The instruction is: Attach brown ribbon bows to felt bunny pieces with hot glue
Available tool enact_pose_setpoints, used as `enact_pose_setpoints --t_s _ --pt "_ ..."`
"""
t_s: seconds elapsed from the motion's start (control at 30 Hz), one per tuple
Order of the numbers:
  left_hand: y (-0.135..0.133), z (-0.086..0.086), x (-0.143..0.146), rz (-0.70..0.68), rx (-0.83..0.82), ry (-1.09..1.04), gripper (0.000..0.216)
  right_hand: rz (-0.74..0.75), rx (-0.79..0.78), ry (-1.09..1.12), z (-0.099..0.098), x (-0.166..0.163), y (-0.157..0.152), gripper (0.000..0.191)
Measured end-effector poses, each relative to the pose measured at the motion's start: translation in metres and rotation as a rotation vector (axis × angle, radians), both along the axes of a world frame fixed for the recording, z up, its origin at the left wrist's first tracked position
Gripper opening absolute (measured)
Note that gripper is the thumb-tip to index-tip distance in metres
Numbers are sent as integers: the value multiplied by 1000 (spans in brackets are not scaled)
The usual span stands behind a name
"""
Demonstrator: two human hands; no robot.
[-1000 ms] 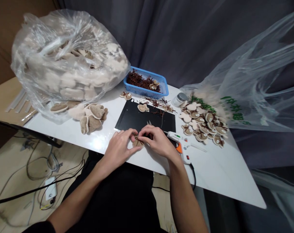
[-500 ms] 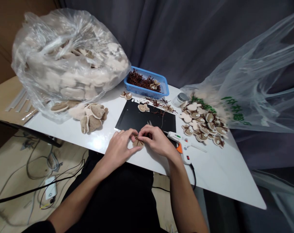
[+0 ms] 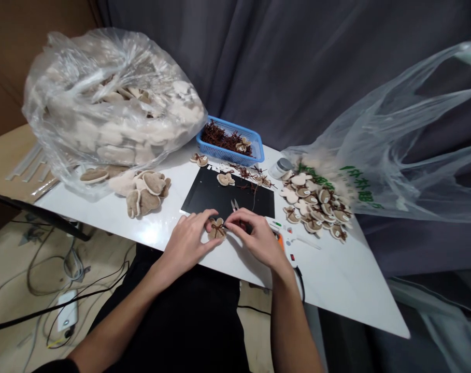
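My left hand (image 3: 188,235) holds a small beige plush rabbit-head patch (image 3: 216,232) between thumb and fingers, just over the table's front part. A brown bow (image 3: 217,228) lies across the patch. My right hand (image 3: 254,233) is closed in a pinch at the bow's right side. Something thin and dark shows at its fingertips; whether that is a bow end or a tool I cannot tell. Just beyond this hand, scissors (image 3: 234,205) show their blades on the black mat (image 3: 204,194). A white glue gun (image 3: 291,243) lies right of my right wrist, partly hidden.
A blue basket (image 3: 258,151) holds brown bows. Left stands a big clear bag (image 3: 114,103) of plush pieces, with a loose pile (image 3: 147,191) before it. Right, finished-looking rabbit patches (image 3: 316,207) lie heaped by a plastic bag (image 3: 375,155) and a jar (image 3: 281,167).
My right fingertips have drawn slightly back from the patch's top to its right side, showing more of the bow. My left hand keeps its hold. The whole view has shifted a little.
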State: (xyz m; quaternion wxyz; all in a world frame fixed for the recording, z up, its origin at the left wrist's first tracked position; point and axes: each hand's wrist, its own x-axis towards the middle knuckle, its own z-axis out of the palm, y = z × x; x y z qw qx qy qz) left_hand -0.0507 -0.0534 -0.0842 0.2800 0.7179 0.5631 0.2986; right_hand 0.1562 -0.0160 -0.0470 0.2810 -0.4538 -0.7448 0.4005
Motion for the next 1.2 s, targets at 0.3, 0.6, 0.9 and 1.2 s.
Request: enact_pose_setpoints --t_s 0.3,0.6,0.9,1.2 --pt "0 0 0 -20 31 46 29 -64 44 66 -22 4 -25 9" --pt "0 0 1 -25 32 57 31 -129 85 92 -32 -1 -26 11" --pt "0 -1 1 -21 28 51 32 -109 79 72 -30 1 -24 7" --pt "-1 -3 0 -17 43 38 29 -131 86 108 -31 -3 -27 12"
